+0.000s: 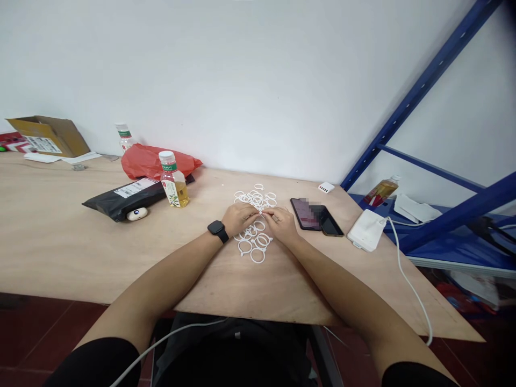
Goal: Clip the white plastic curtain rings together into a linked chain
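My left hand (238,217) and my right hand (281,222) meet fingertip to fingertip over the middle of the table. Between them they pinch a small white plastic ring, mostly hidden by the fingers. Just beyond the hands lies a loose heap of white plastic rings (271,197), each with a small tab. More white rings (258,255) are spread on the near side, some overlapping. A black smartwatch (218,230) is on my left wrist.
Two phones (306,214) lie right of the hands, beside a white power bank (366,230) with a cable. Leftward stand a drink bottle (173,180), a black parcel (121,199), an earbud case (137,214) and a red bag (141,160). A blue shelf frame (427,80) rises at right.
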Available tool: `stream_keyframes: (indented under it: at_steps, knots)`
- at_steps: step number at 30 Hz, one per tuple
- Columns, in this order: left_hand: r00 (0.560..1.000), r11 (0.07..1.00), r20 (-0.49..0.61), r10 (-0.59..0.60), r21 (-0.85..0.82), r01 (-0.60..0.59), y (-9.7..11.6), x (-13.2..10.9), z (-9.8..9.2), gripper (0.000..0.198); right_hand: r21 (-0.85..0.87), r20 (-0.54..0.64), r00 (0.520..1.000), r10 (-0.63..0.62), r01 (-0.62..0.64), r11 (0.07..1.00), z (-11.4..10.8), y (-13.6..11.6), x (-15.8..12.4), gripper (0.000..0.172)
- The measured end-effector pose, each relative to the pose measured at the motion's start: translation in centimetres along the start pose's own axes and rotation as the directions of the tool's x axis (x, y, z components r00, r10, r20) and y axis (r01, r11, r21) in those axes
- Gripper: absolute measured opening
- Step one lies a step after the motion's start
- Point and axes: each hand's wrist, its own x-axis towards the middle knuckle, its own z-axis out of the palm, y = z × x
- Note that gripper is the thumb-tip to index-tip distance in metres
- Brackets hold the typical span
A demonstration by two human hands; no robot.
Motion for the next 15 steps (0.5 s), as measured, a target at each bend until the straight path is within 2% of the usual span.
stream_keyframes:
  at_steps: [8,15]
  knots:
    - [1.0,1.0,0.014,-0.003,-0.011,0.003,0.13,0.09,-0.13,0.023,0.013,0.026,1.0,0.016,-0.016,1.0,0.07,0.03,-0.03,0.016]
    - [1.0,1.0,0.015,-0.024,-0.004,0.024,0.48,0.19,-0.09,0.022,-0.004,0.0,0.999,-0.036,0.036,0.999,-0.08,-0.25,-0.1,0.016]
